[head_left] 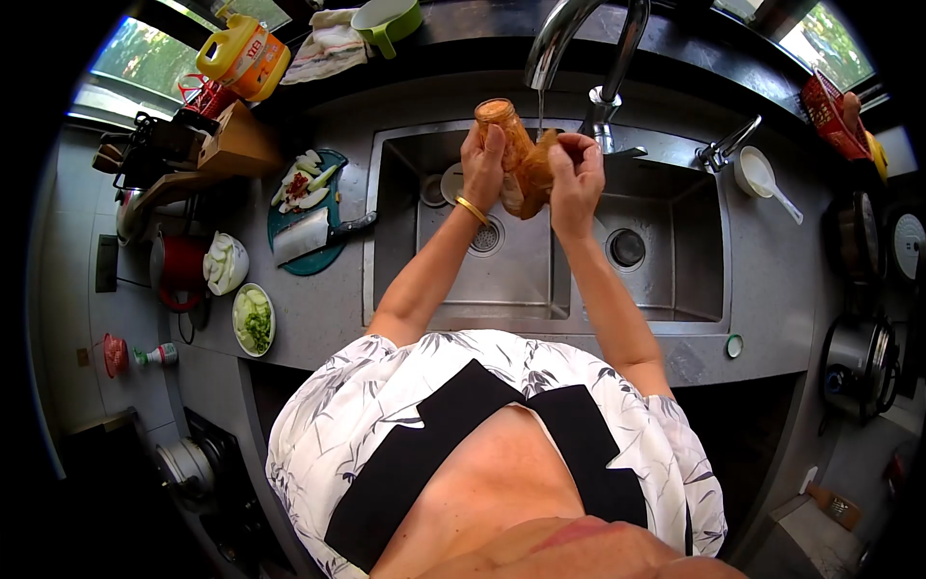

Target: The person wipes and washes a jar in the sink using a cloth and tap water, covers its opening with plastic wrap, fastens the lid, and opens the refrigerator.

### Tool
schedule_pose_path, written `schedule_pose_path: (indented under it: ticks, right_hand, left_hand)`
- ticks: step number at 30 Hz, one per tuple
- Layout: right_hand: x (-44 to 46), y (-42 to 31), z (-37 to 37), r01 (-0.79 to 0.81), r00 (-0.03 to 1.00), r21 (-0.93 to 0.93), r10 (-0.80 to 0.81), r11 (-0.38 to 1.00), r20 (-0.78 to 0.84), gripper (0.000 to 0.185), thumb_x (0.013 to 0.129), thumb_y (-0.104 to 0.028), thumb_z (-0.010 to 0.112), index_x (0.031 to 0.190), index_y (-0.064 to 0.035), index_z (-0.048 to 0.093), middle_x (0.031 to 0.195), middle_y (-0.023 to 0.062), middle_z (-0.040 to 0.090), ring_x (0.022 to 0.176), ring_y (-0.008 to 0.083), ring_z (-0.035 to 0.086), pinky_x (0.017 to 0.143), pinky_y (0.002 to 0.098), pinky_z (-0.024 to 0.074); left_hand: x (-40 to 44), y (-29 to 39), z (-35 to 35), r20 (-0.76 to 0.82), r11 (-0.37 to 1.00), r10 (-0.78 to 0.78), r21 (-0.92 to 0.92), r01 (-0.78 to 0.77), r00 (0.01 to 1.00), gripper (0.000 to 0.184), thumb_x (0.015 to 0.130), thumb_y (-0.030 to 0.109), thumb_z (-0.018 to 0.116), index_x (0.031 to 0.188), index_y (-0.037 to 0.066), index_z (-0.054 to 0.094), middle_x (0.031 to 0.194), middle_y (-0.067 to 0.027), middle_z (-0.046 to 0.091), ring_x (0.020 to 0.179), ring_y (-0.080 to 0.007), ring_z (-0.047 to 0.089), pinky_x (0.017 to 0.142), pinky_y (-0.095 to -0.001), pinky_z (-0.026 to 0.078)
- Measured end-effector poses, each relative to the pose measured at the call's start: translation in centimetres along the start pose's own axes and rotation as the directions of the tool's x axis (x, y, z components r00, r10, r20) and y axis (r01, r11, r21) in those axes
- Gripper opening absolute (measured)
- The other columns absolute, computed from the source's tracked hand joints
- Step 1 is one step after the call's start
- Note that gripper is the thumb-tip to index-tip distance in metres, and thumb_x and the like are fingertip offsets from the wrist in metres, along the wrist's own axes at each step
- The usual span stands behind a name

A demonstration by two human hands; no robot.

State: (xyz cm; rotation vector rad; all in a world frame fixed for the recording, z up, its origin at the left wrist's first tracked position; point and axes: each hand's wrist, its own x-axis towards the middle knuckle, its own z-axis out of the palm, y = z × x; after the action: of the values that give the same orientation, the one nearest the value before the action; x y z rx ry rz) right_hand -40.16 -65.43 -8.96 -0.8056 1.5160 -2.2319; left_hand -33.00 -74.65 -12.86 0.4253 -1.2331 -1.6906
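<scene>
Across the gray desk (772, 333), a double-basin stainless-steel sink (463, 317) sits below my two bare hands. The chrome faucet (550, 53) arches over it, a thin stream of water (541, 102) falling toward the brown piece between my hands. Left of the sink, a teal cutting board (311, 264) bears a cleaver (303, 237) and pale cut pieces with something red among them; nearer my body stand a white bowl (231, 286) of pale slices and a plate (240, 336) of green and whitish cut vegetables. Above the basins, my left hand (484, 162) grips an orange-brown glass jar (515, 150), tilted with its mouth up, while my right hand (577, 181) pinches a thin brown piece (541, 166) against the jar's side; its material is unclear. A gold bracelet (472, 209) circles my left wrist. Right of the sink, near the desk's front edge, lies a small green-rimmed lid (734, 345).
</scene>
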Motion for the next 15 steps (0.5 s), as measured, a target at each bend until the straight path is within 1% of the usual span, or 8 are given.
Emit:
schedule_pose_path:
  ticks: [1, 2, 3, 4, 6, 9, 10, 15]
  right_hand:
    - [-0.9, -0.2, 0.6, 0.086, 0.996, 0.014, -0.087, 0.996, 0.034, 0.015, 0.082, -0.009, 0.062, 0.092, -0.0017, 0.053, 0.088, 0.005, 0.053, 0.076, 0.0123, 0.051, 0.068, 0.0246, 0.0451]
    - [-1.0, -0.2, 0.8, 0.301, 0.951, -0.192, -0.281, 0.934, 0.126, 0.015, 0.082, -0.008, 0.062, 0.092, -0.0017, 0.053, 0.089, 0.0078, 0.053, 0.077, 0.0162, 0.053, 0.069, 0.0267, 0.046]
    - [-1.1, -0.2, 1.1, 0.503, 0.863, -0.363, -0.436, 0.784, 0.255, 0.015, 0.081, -0.008, 0.062, 0.091, -0.0016, 0.053, 0.089, 0.0107, 0.053, 0.078, 0.0202, 0.054, 0.069, 0.0288, 0.0469]
    - [-1.2, 0.3, 1.4, 0.598, 0.8, -0.362, -0.509, 0.715, 0.319, 0.017, 0.08, -0.009, 0.064, 0.091, -0.0013, 0.053, 0.091, 0.0155, 0.052, 0.082, 0.0277, 0.054, 0.071, 0.0322, 0.0474]
    - [-0.9, 1.6, 1.8, 0.631, 0.776, -0.409, -0.538, 0.66, 0.329, 0.015, 0.081, -0.01, 0.063, 0.087, -0.0022, 0.052, 0.087, 0.0144, 0.051, 0.079, 0.029, 0.053, 0.067, 0.0349, 0.0472]
    - [-0.6, 2.5, 2.4, 0.64, 0.765, -0.475, -0.558, 0.603, 0.322, 0.015, 0.082, -0.011, 0.062, 0.082, -0.0028, 0.049, 0.083, 0.0142, 0.05, 0.076, 0.0303, 0.052, 0.062, 0.0374, 0.0467]
    - [-0.5, 2.5, 2.8, 0.635, 0.767, -0.489, -0.56, 0.598, 0.313, 0.015, 0.082, -0.011, 0.061, 0.08, -0.0031, 0.049, 0.082, 0.0141, 0.049, 0.075, 0.0305, 0.052, 0.062, 0.0381, 0.0465]
    - [0.5, 1.7, 3.4, 0.517, 0.848, -0.541, -0.484, 0.663, 0.217, 0.015, 0.084, -0.011, 0.057, 0.077, -0.0031, 0.046, 0.08, 0.0135, 0.051, 0.071, 0.0314, 0.052, 0.063, 0.0394, 0.0455]
  left_hand:
    - [-0.3, -0.1, -0.2, 0.008, 0.999, 0.002, 0.054, -0.002, 1.0, 0.048, 0.091, 0.047, 0.05, 0.109, 0.002, 0.052, 0.095, -0.0034, 0.058, 0.082, -0.0092, 0.055, 0.074, -0.0238, 0.047]
    - [-0.6, -0.1, -0.3, 0.015, 0.994, 0.004, 0.108, -0.006, 1.0, 0.045, 0.093, 0.045, 0.046, 0.108, 0.003, 0.052, 0.095, -0.004, 0.058, 0.083, -0.0095, 0.055, 0.075, -0.0243, 0.048]
    - [-0.8, -0.2, -0.4, 0.022, 0.987, 0.008, 0.162, -0.011, 1.0, 0.043, 0.096, 0.044, 0.042, 0.108, 0.003, 0.052, 0.096, -0.0046, 0.057, 0.085, -0.0097, 0.056, 0.076, -0.0248, 0.048]
    - [-0.9, -0.4, -0.6, 0.013, 0.993, 0.016, 0.12, -0.017, 1.0, 0.045, 0.095, 0.045, 0.042, 0.106, 0.003, 0.052, 0.093, -0.0038, 0.057, 0.083, -0.0088, 0.055, 0.074, -0.0235, 0.047]
    - [-1.1, -0.9, -0.9, -0.007, 0.999, 0.033, 0.037, -0.033, 0.999, 0.047, 0.094, 0.049, 0.041, 0.101, 0.003, 0.052, 0.089, -0.0022, 0.057, 0.079, -0.0071, 0.054, 0.07, -0.0207, 0.046]
    - [-1.5, -0.5, -1.6, 0.049, 0.973, 0.082, 0.213, -0.091, 0.995, 0.04, 0.099, 0.039, 0.034, 0.107, 0.004, 0.052, 0.094, -0.0032, 0.058, 0.085, -0.0084, 0.055, 0.077, -0.0243, 0.048]
    - [-1.5, -0.2, -1.6, 0.042, 0.973, 0.088, 0.209, -0.095, 0.995, 0.04, 0.099, 0.038, 0.034, 0.107, 0.004, 0.053, 0.095, -0.0032, 0.058, 0.086, -0.0085, 0.055, 0.077, -0.024, 0.048]
    - [-1.3, 0.1, -1.0, 0.017, 0.984, 0.074, 0.163, -0.076, 0.997, 0.04, 0.1, 0.037, 0.034, 0.108, 0.003, 0.054, 0.1, -0.0041, 0.058, 0.089, -0.0091, 0.055, 0.08, -0.0234, 0.047]
